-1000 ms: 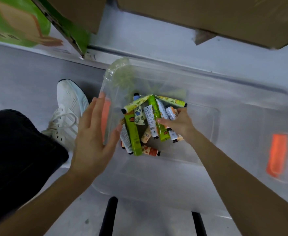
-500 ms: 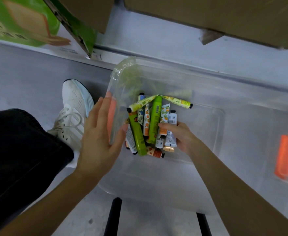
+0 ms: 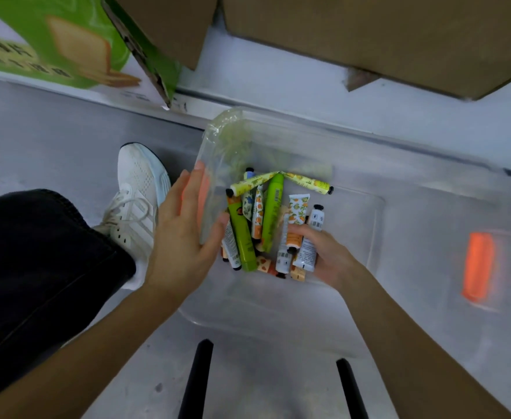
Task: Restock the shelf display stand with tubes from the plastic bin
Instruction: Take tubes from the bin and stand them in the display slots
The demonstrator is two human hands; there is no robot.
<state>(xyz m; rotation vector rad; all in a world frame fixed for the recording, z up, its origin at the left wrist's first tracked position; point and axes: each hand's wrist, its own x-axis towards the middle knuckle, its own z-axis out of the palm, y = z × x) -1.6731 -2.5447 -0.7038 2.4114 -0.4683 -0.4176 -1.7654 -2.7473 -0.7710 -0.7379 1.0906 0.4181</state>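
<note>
A clear plastic bin (image 3: 378,243) sits on the grey floor, holding a pile of small tubes (image 3: 260,219) in green, yellow, white and orange at its left end. My left hand (image 3: 181,237) lies flat with straight fingers against the bin's left outer wall, over an orange latch (image 3: 203,195). My right hand (image 3: 323,255) is inside the bin, its fingers curled round a small bunch of white and orange tubes (image 3: 302,246). No display stand is in view.
A second orange latch (image 3: 478,264) marks the bin's right end. A green printed carton (image 3: 57,40) and brown cardboard boxes (image 3: 369,31) stand behind. My white shoe (image 3: 139,195) and black trouser leg (image 3: 36,267) are at left; two black bars (image 3: 196,379) lie below the bin.
My right hand has drawn back toward me through the pile and gathered a few white and orange tubes into its grasp. The left hand has stayed against the bin's wall.
</note>
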